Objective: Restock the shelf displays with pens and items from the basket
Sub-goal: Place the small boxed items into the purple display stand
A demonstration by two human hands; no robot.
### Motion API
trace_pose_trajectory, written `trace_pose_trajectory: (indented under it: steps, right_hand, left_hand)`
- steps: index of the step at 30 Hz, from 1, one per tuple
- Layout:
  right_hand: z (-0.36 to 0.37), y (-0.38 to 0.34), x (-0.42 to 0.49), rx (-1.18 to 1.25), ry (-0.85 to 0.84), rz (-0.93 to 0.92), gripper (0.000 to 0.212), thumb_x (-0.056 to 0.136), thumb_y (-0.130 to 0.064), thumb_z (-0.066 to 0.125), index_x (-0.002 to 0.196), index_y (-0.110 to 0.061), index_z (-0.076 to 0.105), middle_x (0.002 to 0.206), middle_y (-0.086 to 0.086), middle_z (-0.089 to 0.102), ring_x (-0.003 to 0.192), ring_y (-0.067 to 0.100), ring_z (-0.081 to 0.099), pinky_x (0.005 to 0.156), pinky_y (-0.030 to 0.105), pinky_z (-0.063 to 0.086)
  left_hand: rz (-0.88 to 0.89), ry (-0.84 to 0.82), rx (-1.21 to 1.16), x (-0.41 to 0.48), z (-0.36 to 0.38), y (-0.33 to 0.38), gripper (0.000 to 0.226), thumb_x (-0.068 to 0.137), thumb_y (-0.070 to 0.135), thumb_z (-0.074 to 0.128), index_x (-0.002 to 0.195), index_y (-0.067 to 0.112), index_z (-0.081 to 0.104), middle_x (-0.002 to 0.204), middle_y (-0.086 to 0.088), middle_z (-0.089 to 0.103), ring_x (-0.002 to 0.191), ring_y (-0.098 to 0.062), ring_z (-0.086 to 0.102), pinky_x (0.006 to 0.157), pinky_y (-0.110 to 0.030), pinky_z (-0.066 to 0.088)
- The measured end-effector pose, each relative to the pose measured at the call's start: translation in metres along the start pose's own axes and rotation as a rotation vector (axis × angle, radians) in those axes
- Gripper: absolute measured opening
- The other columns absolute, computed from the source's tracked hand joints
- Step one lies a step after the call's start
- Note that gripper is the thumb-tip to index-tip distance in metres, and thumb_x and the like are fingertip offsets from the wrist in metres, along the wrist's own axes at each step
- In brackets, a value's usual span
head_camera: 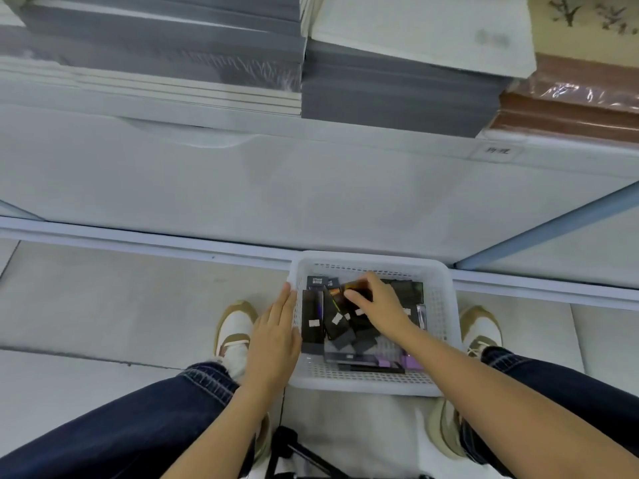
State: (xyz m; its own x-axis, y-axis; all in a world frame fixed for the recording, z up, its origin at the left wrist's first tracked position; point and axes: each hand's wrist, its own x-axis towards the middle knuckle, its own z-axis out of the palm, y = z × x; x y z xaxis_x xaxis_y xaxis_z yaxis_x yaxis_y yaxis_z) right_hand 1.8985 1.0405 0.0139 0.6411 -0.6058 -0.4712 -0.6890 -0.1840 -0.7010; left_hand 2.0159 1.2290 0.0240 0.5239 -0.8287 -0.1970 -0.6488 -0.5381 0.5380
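A white perforated plastic basket [441,305] stands on the floor between my feet, against the base of the shelf unit. It holds several dark rectangular item packs [313,316] with small white labels, plus some purple ones [413,364] near its front. My right hand [377,305] reaches into the basket and pinches a dark pack with an orange end [340,291] between thumb and fingers. My left hand [275,335] lies flat with straight fingers against the basket's left rim.
The white shelf base [242,188] fills the middle of the view. Stacks of grey paper pads [397,88], white sheets [425,25] and brown wrapped packs [567,105] lie on the shelf above. A black tripod [294,451] stands by my knees.
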Motion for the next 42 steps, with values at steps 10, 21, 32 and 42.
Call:
trace_pose_trajectory:
  steps: [10, 21, 32, 42]
  right_hand:
    - [0.056, -0.01, -0.003, -0.058, -0.119, 0.068, 0.061, 0.082, -0.025, 0.075, 0.134, -0.014, 0.045, 0.123, 0.005, 0.054, 0.106, 0.018, 0.057, 0.089, 0.028, 0.046]
    - [0.075, -0.014, -0.002, -0.124, -0.092, 0.053, 0.043, 0.087, -0.027, 0.069, 0.122, -0.011, 0.05, 0.117, 0.007, 0.063, 0.108, 0.023, 0.06, 0.09, 0.034, 0.049]
    - [-0.01, -0.043, 0.001, 0.305, -0.382, -0.092, 0.05, 0.086, -0.023, 0.072, 0.131, -0.022, 0.051, 0.116, 0.0, 0.069, 0.111, 0.013, 0.064, 0.102, 0.04, 0.046]
    - [0.017, -0.023, -0.019, -0.082, -0.227, -0.1, 0.042, 0.088, -0.05, 0.062, 0.118, -0.022, 0.051, 0.106, -0.003, 0.063, 0.096, 0.01, 0.06, 0.09, 0.037, 0.053]
  left_hand:
    - [-0.055, 0.002, -0.109, -0.001, 0.002, -0.001, 0.064, 0.095, 0.01, 0.05, 0.153, 0.018, 0.023, 0.16, 0.013, 0.007, 0.091, -0.015, 0.057, 0.079, -0.027, 0.05]
    - [-0.033, 0.043, -0.111, 0.0, 0.003, -0.006, 0.059, 0.096, 0.011, 0.05, 0.151, 0.018, 0.029, 0.161, 0.01, 0.016, 0.09, -0.013, 0.059, 0.077, -0.022, 0.048]
    - [-0.275, -0.081, -0.914, 0.028, -0.022, 0.033, 0.04, 0.096, 0.029, 0.057, 0.134, 0.026, 0.047, 0.119, 0.008, 0.063, 0.108, -0.009, 0.061, 0.081, -0.014, 0.05]
    - [-0.495, 0.029, -1.092, 0.026, -0.022, 0.024, 0.02, 0.099, 0.024, 0.052, 0.114, 0.012, 0.059, 0.103, -0.016, 0.072, 0.092, -0.03, 0.07, 0.08, -0.045, 0.058]
